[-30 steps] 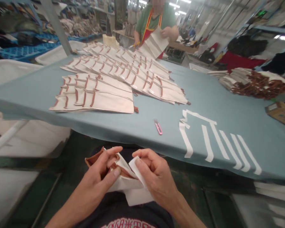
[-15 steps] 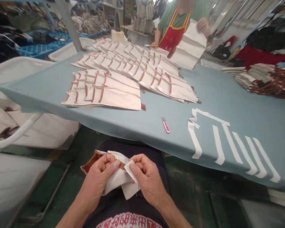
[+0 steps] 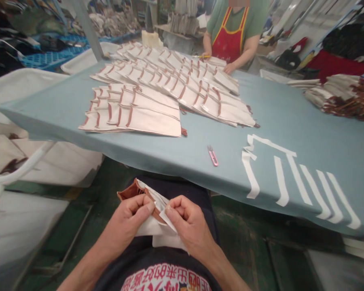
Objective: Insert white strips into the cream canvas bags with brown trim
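Observation:
Over my lap, a cream cloth pouch (image 3: 169,241) with brown trim (image 3: 130,190) hangs between my hands. My left hand (image 3: 132,216) is closed in a pinch on its brown-edged rim. Fingers of my right hand (image 3: 190,223) are pinched on a narrow white strip (image 3: 168,221) lying against the pouch's rim. The strip's far end is hidden behind my fingers. Both thumbs are close together at the edge. On the table in front, pink thread snips (image 3: 212,155) lie apart from my hands.
Overlapping cream pouches with brown trim (image 3: 154,119) cover the left and middle of the blue-green table (image 3: 48,109). White strips (image 3: 294,178) hang at its right front edge. Across it stands a co-worker in a red apron (image 3: 229,40). White bins (image 3: 63,161) stand at left.
My hands have shifted slightly and the pouch has turned, showing more of its brown inside. The co-worker has lowered the held-up cloth onto the pile.

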